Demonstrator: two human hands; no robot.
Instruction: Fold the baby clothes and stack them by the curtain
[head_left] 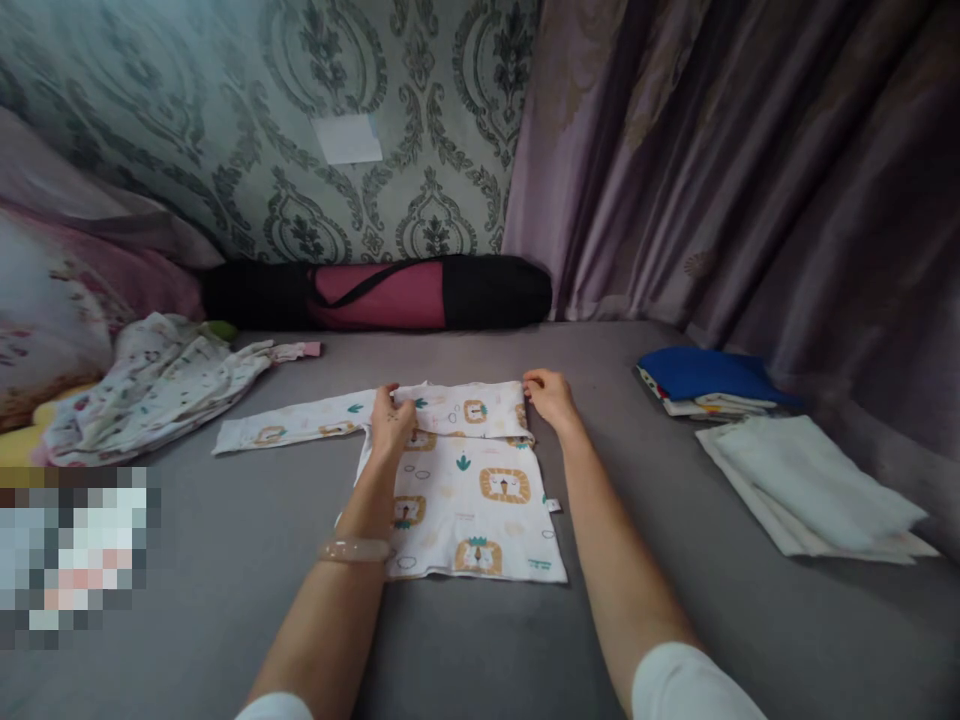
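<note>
A white long-sleeved child's shirt with lion faces and green leaf prints lies flat on the grey bed sheet. One sleeve stretches out to the left, while the other is folded across the top of the body. My left hand is at the left shoulder, fingers curled down on the cloth, with a pale bangle on its wrist. At the upper right corner, my right hand pinches the edge of the folded part. A small white tag sticks out from the right side seam.
Rumpled printed clothes lie at the left beside a floral pillow. A long black and maroon bag rests along the wall. To the right are a blue-topped folded stack and folded white cloths, near a purple curtain.
</note>
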